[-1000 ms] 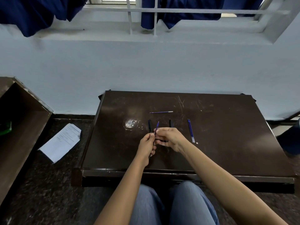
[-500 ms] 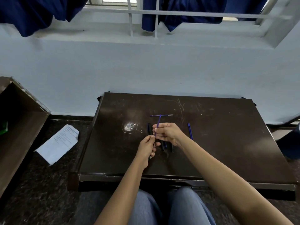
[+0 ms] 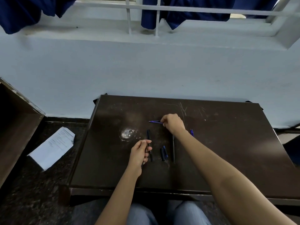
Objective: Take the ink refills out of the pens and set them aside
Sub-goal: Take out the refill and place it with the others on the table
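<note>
Right hand [image 3: 172, 123] is pinching a blue refill [image 3: 155, 121] by one end, long axis running leftward from the fingertips, low over the table [image 3: 227, 143]; left hand [image 3: 140, 151], gripping an apparent pen barrel [image 3: 142, 164], is sitting nearer the black pens [image 3: 150, 150] just right of its grip.

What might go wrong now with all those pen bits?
The right hand pinches a refill at the table; let go, it might roll. That arm passes close by another refill and could knock it off. The small dark bits are easy to lose on the dark top.
</note>
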